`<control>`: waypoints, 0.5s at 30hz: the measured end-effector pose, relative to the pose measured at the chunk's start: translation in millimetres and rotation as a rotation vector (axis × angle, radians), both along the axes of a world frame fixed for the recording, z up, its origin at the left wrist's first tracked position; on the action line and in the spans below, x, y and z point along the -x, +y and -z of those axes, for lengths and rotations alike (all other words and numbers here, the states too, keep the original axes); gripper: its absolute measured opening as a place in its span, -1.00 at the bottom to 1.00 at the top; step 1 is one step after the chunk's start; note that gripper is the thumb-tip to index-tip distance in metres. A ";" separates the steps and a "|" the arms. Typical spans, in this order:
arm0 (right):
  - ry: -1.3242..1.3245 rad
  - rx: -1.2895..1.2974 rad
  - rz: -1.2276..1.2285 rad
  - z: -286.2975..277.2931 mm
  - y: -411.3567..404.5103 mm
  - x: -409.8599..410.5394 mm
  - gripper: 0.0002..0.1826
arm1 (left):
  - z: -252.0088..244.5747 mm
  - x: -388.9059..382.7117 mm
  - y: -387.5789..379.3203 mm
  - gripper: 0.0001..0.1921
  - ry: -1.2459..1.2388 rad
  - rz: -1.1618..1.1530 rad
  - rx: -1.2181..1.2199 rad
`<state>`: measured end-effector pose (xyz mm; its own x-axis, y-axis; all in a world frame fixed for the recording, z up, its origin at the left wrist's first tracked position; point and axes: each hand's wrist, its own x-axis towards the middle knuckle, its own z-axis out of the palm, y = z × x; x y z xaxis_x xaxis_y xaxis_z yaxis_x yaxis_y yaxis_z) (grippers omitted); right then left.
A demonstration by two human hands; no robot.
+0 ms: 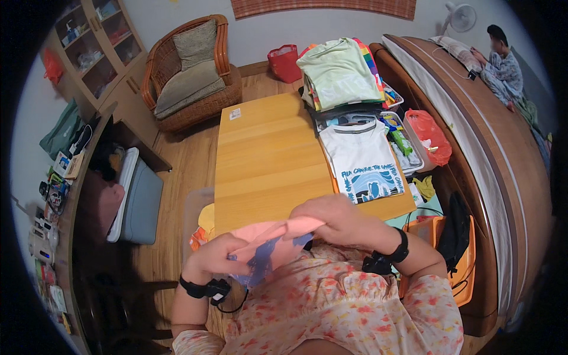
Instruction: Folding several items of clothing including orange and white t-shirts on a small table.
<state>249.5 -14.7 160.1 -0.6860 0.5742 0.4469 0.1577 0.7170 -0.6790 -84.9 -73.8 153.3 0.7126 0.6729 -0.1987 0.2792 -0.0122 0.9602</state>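
Observation:
A pink garment [266,235] with a blue print hangs bunched between my two hands, close to my body at the near edge of the wooden table [266,155]. My left hand [219,257] grips one side of the cloth. Its other side is in my right hand [330,219], which is slightly blurred. What kind of garment it is cannot be told. On the table's right side lies a folded white T-shirt [361,155] with a blue and black print. Behind it rises a stack of folded clothes, topped by a pale green T-shirt [344,75].
A bin with yellow and orange cloth [206,219] stands below the table's left edge. White baskets [406,151] and an orange crate [466,275] sit between table and bed [479,111]. A rattan armchair [191,75] is at the back left. A person [506,66] sits on the bed.

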 end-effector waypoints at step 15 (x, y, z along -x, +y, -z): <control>-0.108 -0.157 0.436 -100.6 93.5 -43.4 -0.64 | -85.8 76.3 37.1 -0.79 0.578 -0.871 -1.033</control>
